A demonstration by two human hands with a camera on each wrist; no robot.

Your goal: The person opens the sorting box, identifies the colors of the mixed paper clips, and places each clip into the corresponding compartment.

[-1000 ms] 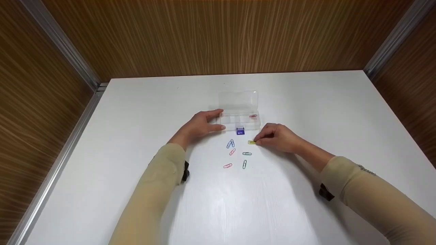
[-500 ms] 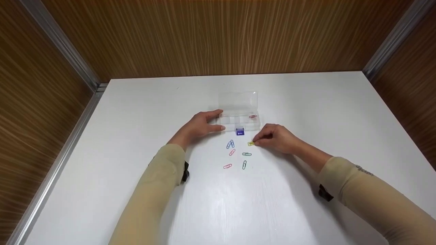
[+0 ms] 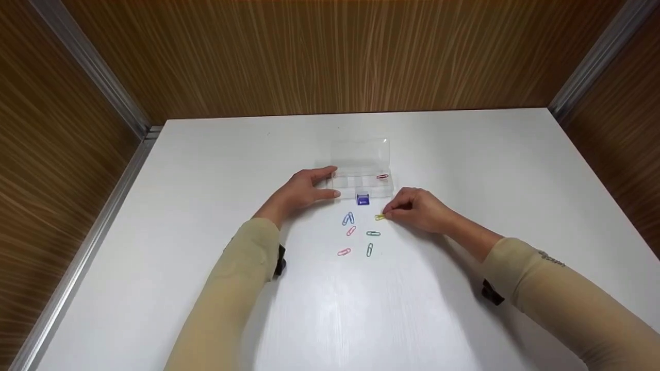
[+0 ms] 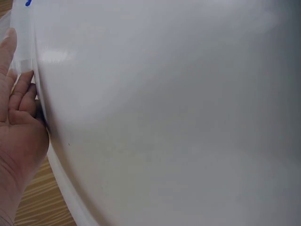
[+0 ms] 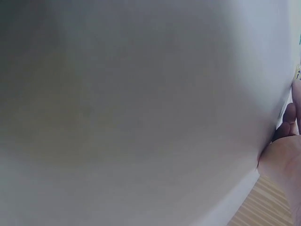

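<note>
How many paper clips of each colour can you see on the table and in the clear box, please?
Blue paper clips: 2, overlapping
Pink paper clips: 3; two on the white table, one inside the clear compartment box
Green paper clips: 2
Yellow paper clip: 1, at the right hand's fingertips
Total: 8

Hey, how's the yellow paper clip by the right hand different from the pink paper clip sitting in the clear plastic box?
The yellow paper clip lies on the white table, in front of the clear plastic box; the pink paper clip lies inside the box's right-hand compartment. The right hand pinches the yellow one; nothing touches the pink one. They differ in colour. Both look like the same kind of small wire clip.
</note>
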